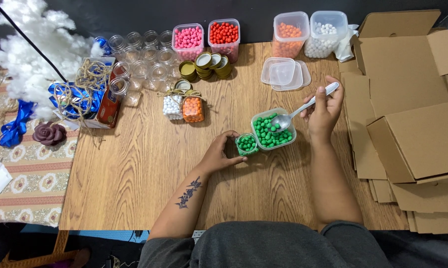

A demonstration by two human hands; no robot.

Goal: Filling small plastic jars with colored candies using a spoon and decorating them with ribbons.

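Right hand (325,110) closed around the handle of a metal spoon (303,108), bowl of the spoon resting over the green candies in a clear tub (273,130). Left hand (219,153) curled loosely about a small glass jar (246,144), fingers touching its side, jar partly filled with green candies and standing just beside the tub on the wooden table (144,173).

Behind, near the middle, two filled little jars tied with twine: white jar (172,106) and orange jar (193,109), touching. Further back, gold lids (206,65) in a heap, empty glass jars (144,62) in rows, then tubs of pink candies (188,39), red candies (224,34), orange candies (288,33) and white candies (325,32). Clear plastic lids (284,73) stacked before the last two. Flattened cardboard boxes (412,114) piled at the right edge. At the left, white fluff (33,54), blue ribbon (15,126), a dark fabric rose (49,133).
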